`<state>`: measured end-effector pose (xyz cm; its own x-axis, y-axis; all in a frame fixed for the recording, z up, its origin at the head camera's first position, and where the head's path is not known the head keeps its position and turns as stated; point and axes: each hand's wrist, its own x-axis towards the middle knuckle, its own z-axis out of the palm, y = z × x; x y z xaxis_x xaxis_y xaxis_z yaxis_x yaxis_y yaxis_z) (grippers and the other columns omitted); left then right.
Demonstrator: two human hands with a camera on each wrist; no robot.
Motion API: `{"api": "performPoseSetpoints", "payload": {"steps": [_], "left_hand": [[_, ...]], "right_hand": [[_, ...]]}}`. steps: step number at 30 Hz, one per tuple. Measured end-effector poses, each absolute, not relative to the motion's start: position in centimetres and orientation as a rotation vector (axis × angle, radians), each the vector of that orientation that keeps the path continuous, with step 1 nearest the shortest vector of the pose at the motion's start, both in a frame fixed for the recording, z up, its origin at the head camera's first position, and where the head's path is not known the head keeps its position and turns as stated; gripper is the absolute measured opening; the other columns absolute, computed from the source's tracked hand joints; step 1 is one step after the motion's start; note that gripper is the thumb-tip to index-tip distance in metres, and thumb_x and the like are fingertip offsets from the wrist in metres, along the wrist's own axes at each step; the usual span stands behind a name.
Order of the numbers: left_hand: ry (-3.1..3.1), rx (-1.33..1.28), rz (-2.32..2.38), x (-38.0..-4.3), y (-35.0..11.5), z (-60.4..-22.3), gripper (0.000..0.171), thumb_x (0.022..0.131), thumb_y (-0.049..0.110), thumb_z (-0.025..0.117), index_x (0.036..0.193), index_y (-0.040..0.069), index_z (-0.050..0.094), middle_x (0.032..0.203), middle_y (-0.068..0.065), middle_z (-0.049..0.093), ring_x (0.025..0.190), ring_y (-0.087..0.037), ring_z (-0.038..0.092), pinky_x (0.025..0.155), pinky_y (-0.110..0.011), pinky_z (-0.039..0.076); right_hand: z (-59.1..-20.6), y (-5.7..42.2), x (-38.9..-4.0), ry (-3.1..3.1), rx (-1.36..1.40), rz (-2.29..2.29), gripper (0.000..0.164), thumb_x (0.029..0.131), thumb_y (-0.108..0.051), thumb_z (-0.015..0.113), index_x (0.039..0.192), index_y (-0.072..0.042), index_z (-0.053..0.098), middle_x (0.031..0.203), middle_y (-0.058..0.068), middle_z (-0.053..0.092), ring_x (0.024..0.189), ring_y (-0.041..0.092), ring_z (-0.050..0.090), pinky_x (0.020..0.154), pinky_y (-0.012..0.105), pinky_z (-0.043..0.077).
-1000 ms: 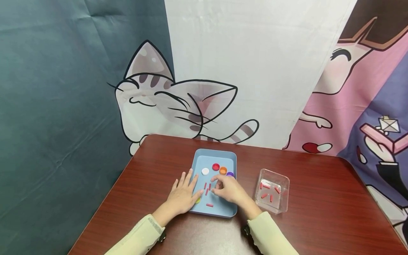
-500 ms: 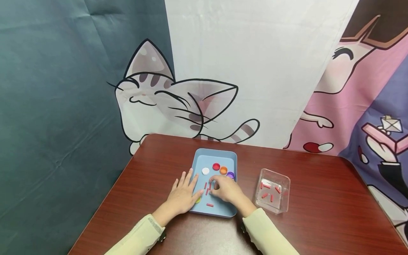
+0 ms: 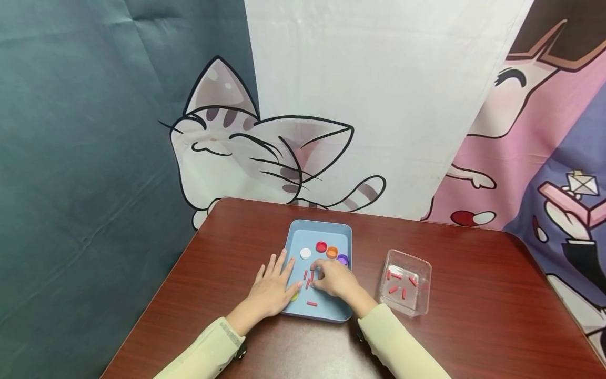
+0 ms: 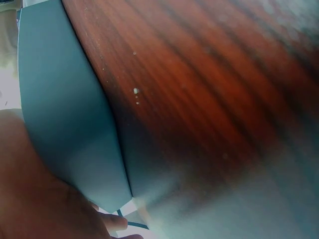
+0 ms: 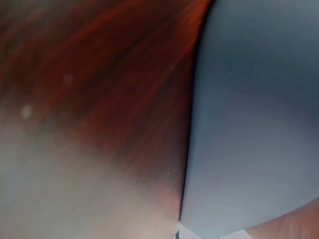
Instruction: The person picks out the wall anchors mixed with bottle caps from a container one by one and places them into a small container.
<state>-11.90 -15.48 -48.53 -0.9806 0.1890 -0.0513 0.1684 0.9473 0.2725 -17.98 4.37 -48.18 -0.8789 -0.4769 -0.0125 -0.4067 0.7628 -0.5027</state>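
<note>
My left hand (image 3: 269, 290) lies with spread fingers across the left rim of a blue tray (image 3: 342, 310), its thumb over a yellow cap (image 3: 294, 297) that is mostly hidden. Inside the tray, my right hand (image 3: 337, 279) pinches a short red stick (image 3: 312, 276) lengthwise, thumb at the near end and index finger at the far end. Two more red sticks lie just left of it, and another red stick (image 3: 312, 303) lies crosswise nearer the front. Both wrist views mostly show the tray's outer wall (image 4: 75, 109) and the tabletop.
Toward the tray's back sit a white cap (image 3: 305, 253), a red cap (image 3: 321, 247), an orange cap (image 3: 332, 252) and a purple cap (image 3: 343, 259). A clear plastic box (image 3: 385, 302) with several red sticks stands to the right on the brown table (image 3: 473, 295). A printed curtain hangs behind.
My right hand has moved slightly left, and its thumb and index finger have come to the two ends of the red stick. The left hand stays in place.
</note>
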Motion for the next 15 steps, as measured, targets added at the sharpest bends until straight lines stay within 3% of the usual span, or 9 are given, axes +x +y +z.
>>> {"api": "performPoseSetpoints", "payload": {"steps": [15], "left_hand": [[3.031,0.281,0.42,-11.86,-15.4,-48.61,0.07,0.104,0.055,0.043,0.16,0.014,0.033,0.17,-0.011,0.011,0.154,-0.04,0.014,0.119,-0.063,0.02]], "right_hand": [[-48.27,4.21,-18.0,2.84,-0.681,-0.733,0.028,0.081,-0.024,0.085,0.105,-0.017,0.073,0.07,-0.007,0.06,0.061,0.008,0.053,0.053,0.027,0.043]]}}
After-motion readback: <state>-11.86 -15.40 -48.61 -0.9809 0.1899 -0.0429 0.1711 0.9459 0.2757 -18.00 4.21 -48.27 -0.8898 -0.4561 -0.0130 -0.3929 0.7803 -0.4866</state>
